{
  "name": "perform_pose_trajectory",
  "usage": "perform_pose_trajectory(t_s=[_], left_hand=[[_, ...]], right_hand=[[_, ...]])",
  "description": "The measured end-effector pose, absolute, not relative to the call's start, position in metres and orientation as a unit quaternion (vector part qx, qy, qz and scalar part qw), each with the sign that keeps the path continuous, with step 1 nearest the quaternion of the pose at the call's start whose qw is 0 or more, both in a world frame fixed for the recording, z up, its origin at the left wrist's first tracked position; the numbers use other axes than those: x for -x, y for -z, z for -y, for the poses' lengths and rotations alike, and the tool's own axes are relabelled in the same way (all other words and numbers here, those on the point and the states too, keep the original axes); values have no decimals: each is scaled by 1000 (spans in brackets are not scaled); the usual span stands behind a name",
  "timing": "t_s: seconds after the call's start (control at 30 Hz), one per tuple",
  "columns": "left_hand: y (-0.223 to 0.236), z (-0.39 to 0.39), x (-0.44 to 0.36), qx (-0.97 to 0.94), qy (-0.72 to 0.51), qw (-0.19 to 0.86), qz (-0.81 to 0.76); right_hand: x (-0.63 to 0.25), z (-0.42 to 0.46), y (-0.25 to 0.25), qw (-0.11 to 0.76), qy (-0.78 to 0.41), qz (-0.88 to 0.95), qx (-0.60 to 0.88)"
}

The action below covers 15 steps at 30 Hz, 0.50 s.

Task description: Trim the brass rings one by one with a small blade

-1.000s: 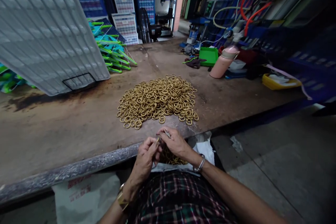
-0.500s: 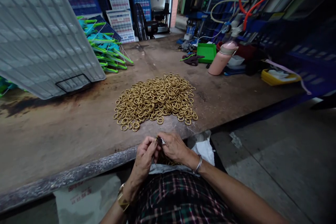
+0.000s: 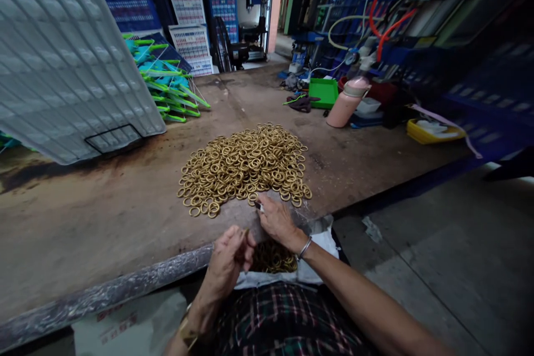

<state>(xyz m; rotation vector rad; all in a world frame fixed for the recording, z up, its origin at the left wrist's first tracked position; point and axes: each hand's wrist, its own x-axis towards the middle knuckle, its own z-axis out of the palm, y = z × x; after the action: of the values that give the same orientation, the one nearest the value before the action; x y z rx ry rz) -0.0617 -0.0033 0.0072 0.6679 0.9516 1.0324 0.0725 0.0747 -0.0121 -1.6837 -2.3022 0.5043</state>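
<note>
A heap of brass-coloured rings (image 3: 246, 164) lies on the wooden workbench. My right hand (image 3: 277, 221) is at the heap's near edge, closed on a small dark-tipped tool (image 3: 258, 206) with a whitish part; its exact kind is unclear. The tip is right by a single ring (image 3: 252, 198), and I cannot tell whether they touch. My left hand (image 3: 230, 256), its thumb and fingers pinched, holds a brass ring (image 3: 246, 231) that shows only as a small edge. Below the hands, more rings (image 3: 277, 258) lie in a white sack (image 3: 321, 242) at the bench edge.
A large pale plastic crate (image 3: 83, 67) stands tilted on the left, beside green and blue plastic pieces (image 3: 171, 86). Toward the back right are a green tray (image 3: 323, 93), a pink bottle (image 3: 347, 104), a dark glove (image 3: 302, 103) and a yellow tray (image 3: 434, 130).
My hands have moved apart. The right one has gone forward with the tool to the heap's near edge, while the left stays low near the bench edge. The rings in the sack show more now.
</note>
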Motion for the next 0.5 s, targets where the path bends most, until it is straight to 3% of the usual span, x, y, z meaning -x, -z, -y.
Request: perform_pose_trajectory(t_s=[0.5], left_hand=[[0, -20, 71, -50, -517, 749, -411]], right_hand=[[-65, -97, 12, 102, -136, 769, 616]])
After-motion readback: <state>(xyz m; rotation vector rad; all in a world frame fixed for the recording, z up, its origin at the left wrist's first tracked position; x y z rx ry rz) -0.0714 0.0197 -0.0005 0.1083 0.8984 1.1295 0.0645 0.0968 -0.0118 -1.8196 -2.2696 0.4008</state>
